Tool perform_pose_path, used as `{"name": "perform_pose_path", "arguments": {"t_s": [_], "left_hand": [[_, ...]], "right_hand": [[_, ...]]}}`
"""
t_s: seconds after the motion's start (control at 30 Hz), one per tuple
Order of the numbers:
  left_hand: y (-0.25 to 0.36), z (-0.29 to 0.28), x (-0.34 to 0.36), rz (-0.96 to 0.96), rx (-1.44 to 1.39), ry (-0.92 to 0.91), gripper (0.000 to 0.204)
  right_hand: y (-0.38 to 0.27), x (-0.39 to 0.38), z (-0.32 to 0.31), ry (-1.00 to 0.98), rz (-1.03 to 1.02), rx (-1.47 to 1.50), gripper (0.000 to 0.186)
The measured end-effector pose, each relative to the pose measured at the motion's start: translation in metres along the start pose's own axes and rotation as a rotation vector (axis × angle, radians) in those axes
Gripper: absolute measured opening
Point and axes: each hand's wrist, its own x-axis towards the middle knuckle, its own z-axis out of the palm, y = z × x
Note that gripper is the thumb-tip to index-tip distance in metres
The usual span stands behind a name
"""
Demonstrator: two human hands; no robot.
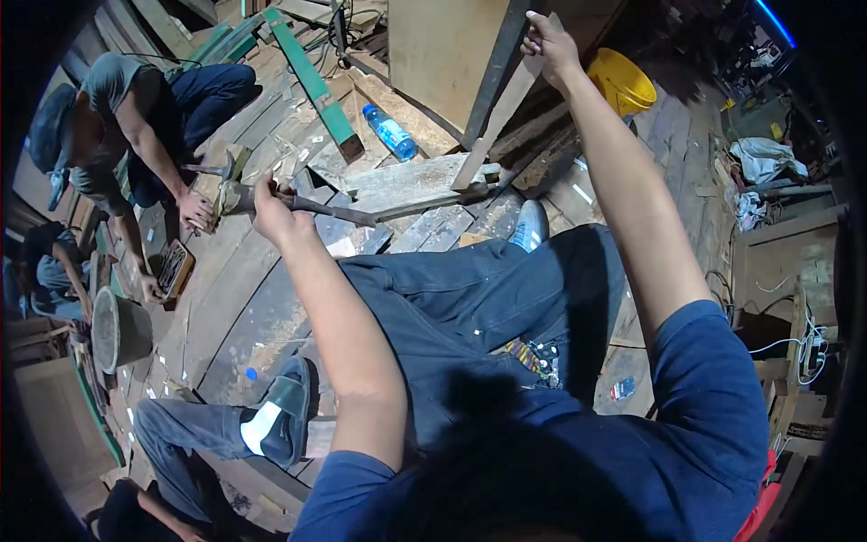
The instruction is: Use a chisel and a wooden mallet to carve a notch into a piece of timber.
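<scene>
My left hand (278, 215) is closed round a chisel-like tool (336, 212). Its long dark flat blade points right, and a thicker end sticks out on the left. Raised at the upper right, my right hand (549, 50) grips the upper part of a long flat strip (498, 126) that looks like wood. The strip slants down to the left, its lower end at a pale weathered plank (406, 187) on the floor. Whether that end touches the plank I cannot tell. The chisel's tip lies near the plank's left end.
A crouching co-worker (135, 117) is close on my left, by a small box (174, 271) and a grey bucket (120, 330). Ahead are a green beam (312, 86), a blue-labelled bottle (390, 133) and a large panel (442, 63). A yellow bucket (621, 83) stands beyond my right forearm.
</scene>
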Motion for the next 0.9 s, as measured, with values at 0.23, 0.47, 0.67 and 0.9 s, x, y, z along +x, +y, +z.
{"name": "perform_pose_path", "arguments": {"t_s": [0.23,0.47,0.67,0.9], "left_hand": [[0.008,-0.001,-0.001,-0.125,-0.091,-0.061,0.015],[0.005,-0.002,-0.004,-0.121,-0.078,-0.080,0.014],[0.005,0.000,-0.003,-0.129,-0.070,-0.079,0.016],[0.003,0.001,-0.003,-0.120,-0.049,-0.071,0.017]], "right_hand": [[0.001,0.005,0.015,-0.021,-0.051,0.034,0.021],[0.000,0.003,0.019,0.010,0.017,0.007,0.015],[0.002,0.013,0.003,-0.098,0.049,0.042,0.018],[0.005,0.014,-0.005,-0.053,0.055,0.105,0.017]]}}
